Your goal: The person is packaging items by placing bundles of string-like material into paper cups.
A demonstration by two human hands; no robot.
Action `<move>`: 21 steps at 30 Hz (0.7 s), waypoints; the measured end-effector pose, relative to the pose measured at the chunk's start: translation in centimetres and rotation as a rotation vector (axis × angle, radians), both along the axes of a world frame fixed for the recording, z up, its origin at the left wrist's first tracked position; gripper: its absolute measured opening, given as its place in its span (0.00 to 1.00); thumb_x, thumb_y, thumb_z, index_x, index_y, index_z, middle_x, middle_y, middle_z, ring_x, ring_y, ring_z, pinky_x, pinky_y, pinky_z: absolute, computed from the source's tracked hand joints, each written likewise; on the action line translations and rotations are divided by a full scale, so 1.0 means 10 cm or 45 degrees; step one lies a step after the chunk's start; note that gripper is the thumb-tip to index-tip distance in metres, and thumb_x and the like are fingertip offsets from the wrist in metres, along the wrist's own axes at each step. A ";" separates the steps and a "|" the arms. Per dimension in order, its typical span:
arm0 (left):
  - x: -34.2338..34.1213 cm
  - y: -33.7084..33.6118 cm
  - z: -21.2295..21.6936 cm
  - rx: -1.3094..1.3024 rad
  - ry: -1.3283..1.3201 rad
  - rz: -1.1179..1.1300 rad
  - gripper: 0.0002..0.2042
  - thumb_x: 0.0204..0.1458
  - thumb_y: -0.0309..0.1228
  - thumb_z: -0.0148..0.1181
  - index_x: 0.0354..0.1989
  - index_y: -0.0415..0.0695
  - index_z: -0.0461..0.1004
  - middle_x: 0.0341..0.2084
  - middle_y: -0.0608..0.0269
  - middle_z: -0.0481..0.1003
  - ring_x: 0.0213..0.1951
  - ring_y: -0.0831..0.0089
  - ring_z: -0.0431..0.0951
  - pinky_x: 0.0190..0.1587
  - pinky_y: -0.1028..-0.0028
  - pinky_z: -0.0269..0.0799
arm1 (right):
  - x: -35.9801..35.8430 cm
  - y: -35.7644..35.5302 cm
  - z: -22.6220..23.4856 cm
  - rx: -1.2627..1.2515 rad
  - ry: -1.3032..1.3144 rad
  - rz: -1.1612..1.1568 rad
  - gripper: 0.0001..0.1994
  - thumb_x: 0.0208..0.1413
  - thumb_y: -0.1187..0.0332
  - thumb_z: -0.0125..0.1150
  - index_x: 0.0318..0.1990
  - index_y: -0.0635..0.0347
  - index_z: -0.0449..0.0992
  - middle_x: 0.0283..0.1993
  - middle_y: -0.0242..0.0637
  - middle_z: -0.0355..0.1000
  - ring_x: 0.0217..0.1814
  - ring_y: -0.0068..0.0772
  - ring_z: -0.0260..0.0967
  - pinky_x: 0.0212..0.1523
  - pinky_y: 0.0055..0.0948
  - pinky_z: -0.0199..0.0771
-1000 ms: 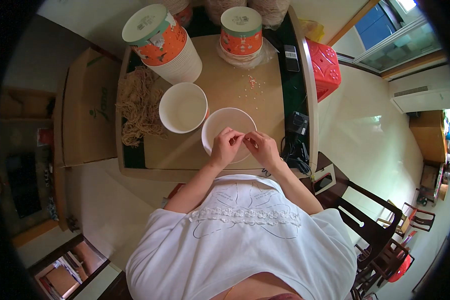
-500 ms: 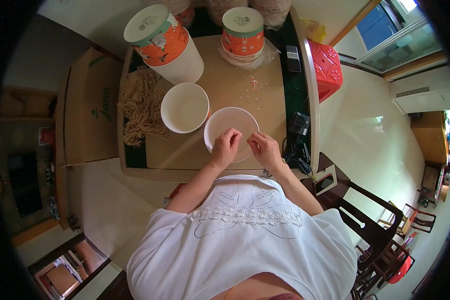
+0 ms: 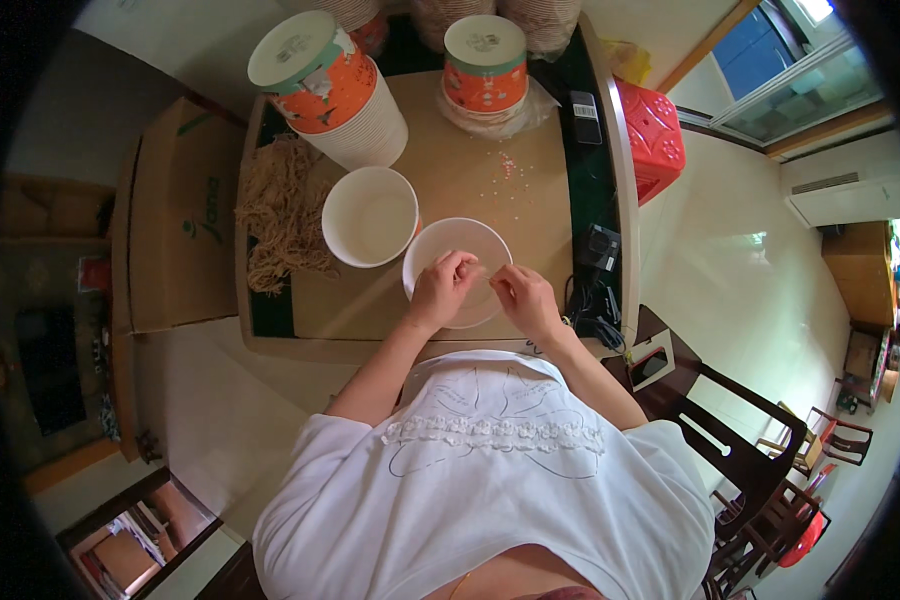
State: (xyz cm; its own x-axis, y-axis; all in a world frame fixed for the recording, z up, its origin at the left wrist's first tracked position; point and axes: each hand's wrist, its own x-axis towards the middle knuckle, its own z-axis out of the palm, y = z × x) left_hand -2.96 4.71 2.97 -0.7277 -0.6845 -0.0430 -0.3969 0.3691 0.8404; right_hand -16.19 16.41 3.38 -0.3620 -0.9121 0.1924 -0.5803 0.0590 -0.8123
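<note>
A shallow white paper bowl (image 3: pixel 458 243) sits on the brown table (image 3: pixel 470 180) just in front of me. My left hand (image 3: pixel 440 290) and my right hand (image 3: pixel 526 298) meet over its near rim. Their fingertips pinch a small pale piece (image 3: pixel 481 269) between them, too small to identify. An open, empty white paper cup (image 3: pixel 369 216) stands touching the bowl on its left.
A tilted stack of orange-printed cups (image 3: pixel 332 92) and a lidded orange cup (image 3: pixel 484 60) stand at the far side. Dry noodles (image 3: pixel 280 215) lie at the left, next to a cardboard box (image 3: pixel 175 220). At the right are black devices (image 3: pixel 598 250), a red stool (image 3: pixel 653 125) and a dark chair (image 3: pixel 740 450).
Both hands stay over the bowl's near rim. The fingertips have drawn slightly apart.
</note>
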 end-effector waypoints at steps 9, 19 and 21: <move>0.05 -0.08 0.48 0.035 -0.066 -0.219 0.07 0.45 0.24 0.62 0.32 0.39 0.70 0.26 0.59 0.71 0.29 0.68 0.73 0.32 0.71 0.70 | 0.04 0.11 0.00 0.161 -0.032 -0.277 0.25 0.42 0.70 0.66 0.49 0.55 0.63 0.40 0.45 0.66 0.40 0.46 0.67 0.40 0.37 0.70; -0.43 -0.40 0.06 -0.167 -0.228 -0.241 0.06 0.55 0.32 0.52 0.34 0.44 0.66 0.25 0.57 0.74 0.28 0.58 0.76 0.29 0.62 0.70 | -0.24 -0.08 0.02 0.246 0.009 0.118 0.12 0.46 0.76 0.57 0.41 0.59 0.71 0.36 0.45 0.70 0.39 0.48 0.69 0.38 0.38 0.71; -0.44 -0.42 -0.11 0.060 -0.281 -0.193 0.06 0.56 0.32 0.51 0.34 0.42 0.65 0.23 0.56 0.74 0.26 0.58 0.76 0.27 0.63 0.70 | -0.20 -0.07 0.02 0.348 -0.171 0.012 0.12 0.47 0.74 0.58 0.41 0.59 0.71 0.34 0.44 0.70 0.36 0.45 0.70 0.36 0.37 0.71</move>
State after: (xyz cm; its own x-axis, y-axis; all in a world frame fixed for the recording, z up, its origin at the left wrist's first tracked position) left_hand -7.40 0.47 1.85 -0.7912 -0.5619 -0.2414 -0.5157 0.4008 0.7573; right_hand -18.20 15.67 3.55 -0.3585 -0.9270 -0.1098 -0.4704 0.2810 -0.8365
